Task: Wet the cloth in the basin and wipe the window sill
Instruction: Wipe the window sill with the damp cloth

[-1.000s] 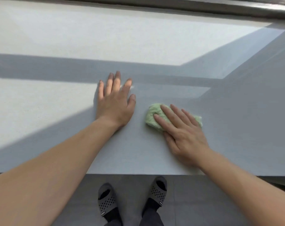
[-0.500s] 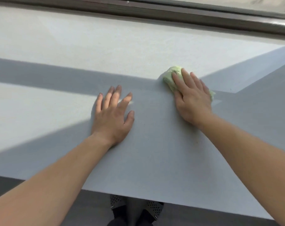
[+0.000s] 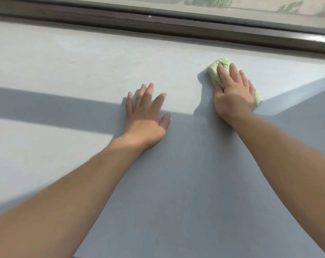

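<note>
A wide pale grey window sill (image 3: 74, 62) fills the view, part sunlit and part in shadow. A bunched light green cloth (image 3: 216, 70) lies on it toward the far right. My right hand (image 3: 232, 90) presses flat on the cloth, fingers laid over it, so only the cloth's front and a bit at the right of the palm show. My left hand (image 3: 146, 116) rests palm down on the bare sill to the left of it, fingers spread, holding nothing. No basin is in view.
A dark brown window frame rail (image 3: 158, 21) runs along the far edge of the sill, with glass (image 3: 251, 4) behind it. The sill's near edge shows at the bottom of the view.
My right hand has pushed the cloth away from me toward the window frame, out of the shadow into the sunlit strip. The view has tilted upward; my feet and the floor have left it.
</note>
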`<state>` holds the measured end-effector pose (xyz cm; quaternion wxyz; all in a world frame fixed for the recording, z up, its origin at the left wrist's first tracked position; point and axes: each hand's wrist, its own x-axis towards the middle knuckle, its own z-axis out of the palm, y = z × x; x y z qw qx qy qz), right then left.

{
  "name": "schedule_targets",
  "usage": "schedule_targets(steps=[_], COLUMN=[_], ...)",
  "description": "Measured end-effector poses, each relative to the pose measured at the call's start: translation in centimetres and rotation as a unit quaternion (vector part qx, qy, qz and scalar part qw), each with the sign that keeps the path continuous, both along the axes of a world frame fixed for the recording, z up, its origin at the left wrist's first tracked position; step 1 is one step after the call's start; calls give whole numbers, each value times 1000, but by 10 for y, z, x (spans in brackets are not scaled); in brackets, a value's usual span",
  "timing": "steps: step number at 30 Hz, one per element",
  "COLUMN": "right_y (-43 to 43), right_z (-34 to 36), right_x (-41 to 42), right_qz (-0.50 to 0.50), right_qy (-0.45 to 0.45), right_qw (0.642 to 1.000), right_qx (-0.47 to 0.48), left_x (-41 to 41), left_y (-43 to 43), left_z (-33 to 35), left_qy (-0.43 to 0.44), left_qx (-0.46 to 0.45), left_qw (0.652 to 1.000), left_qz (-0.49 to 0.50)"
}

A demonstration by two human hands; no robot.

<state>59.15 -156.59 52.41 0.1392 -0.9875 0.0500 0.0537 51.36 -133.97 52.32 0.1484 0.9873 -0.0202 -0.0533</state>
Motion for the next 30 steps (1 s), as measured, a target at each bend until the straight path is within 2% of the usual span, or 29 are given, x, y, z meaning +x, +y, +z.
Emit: schedule_targets(steps=[2, 5, 7, 9, 11, 13, 14, 18, 20, 22, 26, 28, 30], right_y=[18, 27, 13, 0, 4, 33, 50, 66, 39, 1, -69, -61, -38], right_z=[-1, -4, -2, -1, 0, -4, -6, -10, -11, -13, -7, -7, -10], right_x=[-6, -39, -20, 23, 56, 68, 65, 61, 73, 79, 77, 74, 59], right_qz=[10, 217, 286, 213, 71, -8, 12, 225, 243, 203, 29, -37, -36], right_qy=[-15, -58, -51, -53, -46, -46, -53, -75, -67, -77, -74, -72, -70], right_qw=[1000, 974, 957, 976, 996, 999, 999, 972, 968, 976, 997, 997, 997], right_qx=[-7, -1, -3, -10, -2, -3, -1, -2, -5, -18, -2, -2, -8], left_x=[23, 30, 28, 26, 25, 28, 28, 33, 37, 41, 41, 41, 41], left_y=[-2, -5, -8, -10, -10, -8, -8, -16, -22, -25, -29, -31, -31], left_z=[-4, -9, -10, -10, -10, -13, -13, -8, -8, -9, -15, -17, -17], left_qy=[17, 3, -9, -12, -12, -6, -5, 10, 22, 3, -9, -3, -6], left_qx=[17, 43, 54, 60, 62, 56, 53, 39, 26, 3, 17, 29, 37], left_qw=[1000, 999, 998, 998, 998, 998, 998, 998, 999, 1000, 1000, 1000, 999], left_qz=[13, 29, 27, 25, 23, 25, 27, 42, 40, 27, 0, 1, 2])
